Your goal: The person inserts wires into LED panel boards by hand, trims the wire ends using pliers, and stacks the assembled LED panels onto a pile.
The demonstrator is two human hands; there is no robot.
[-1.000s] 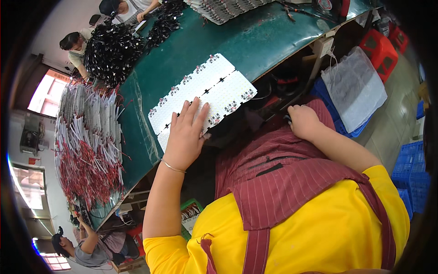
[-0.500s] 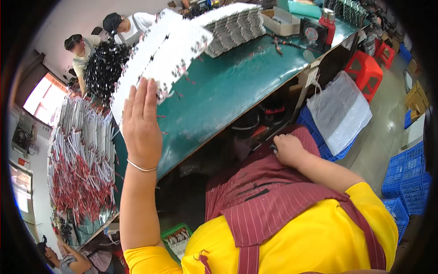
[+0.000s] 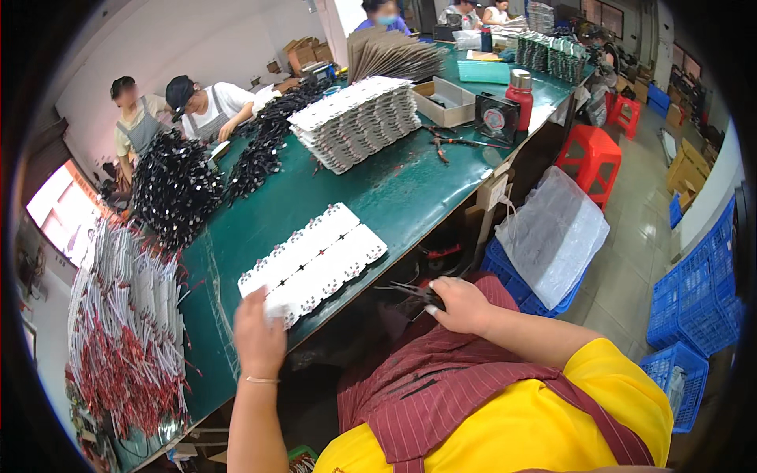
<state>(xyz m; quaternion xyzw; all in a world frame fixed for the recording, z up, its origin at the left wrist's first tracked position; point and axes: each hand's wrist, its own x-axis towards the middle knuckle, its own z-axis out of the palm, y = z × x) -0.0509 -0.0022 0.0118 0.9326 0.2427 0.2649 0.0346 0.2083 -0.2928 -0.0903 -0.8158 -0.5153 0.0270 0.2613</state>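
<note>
A white panel [image 3: 319, 256] edged with small dark and reddish parts lies flat on the green table, a row of black marks along its middle. My left hand [image 3: 260, 339] is at the panel's near-left corner; motion smears its fingers, so I cannot tell whether they grip the edge. Over my lap, just off the table's edge, my right hand [image 3: 461, 305] is closed round a pair of scissors [image 3: 412, 289], their thin blades apart and pointing left.
A stack of similar white panels [image 3: 355, 122] stands farther back. Bundled white-and-red wires [image 3: 126, 331] fill the left end. Black cables [image 3: 177, 185] pile up beyond. A red bottle [image 3: 520, 98], a small fan [image 3: 495, 118] and an open box [image 3: 445, 104] stand right. Two co-workers sit across.
The white panel, raised beside my left hand before, now lies flat on the table. My left hand has moved down toward me. The scissors in my right hand now show clearly.
</note>
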